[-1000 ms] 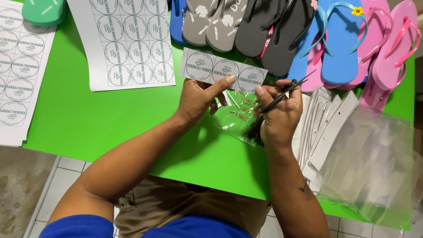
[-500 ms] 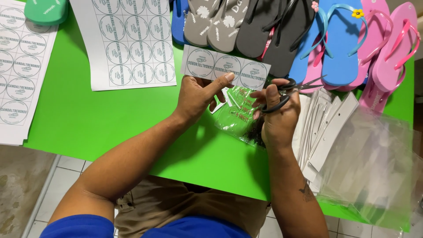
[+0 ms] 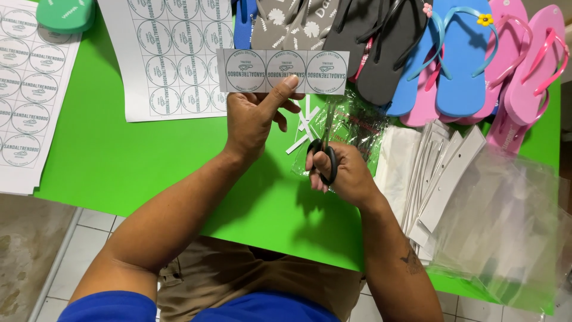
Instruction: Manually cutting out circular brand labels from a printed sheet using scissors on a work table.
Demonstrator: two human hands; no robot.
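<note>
the left hand (image 3: 256,122) pinches a strip of three round labels (image 3: 282,71) above the middle of the green table (image 3: 119,161). the right hand (image 3: 342,173) grips black scissors (image 3: 325,146), blades up under the strip. flip-flops (image 3: 453,59) line the far edge.

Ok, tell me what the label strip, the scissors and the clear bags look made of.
Label strip in the left hand: matte white paper, probably sticker stock, printed with round labels.
Scissors in the right hand: black handles, likely plastic; blades look like metal.
Clear bags: thin glossy plastic film, see-through and wrinkled.
</note>
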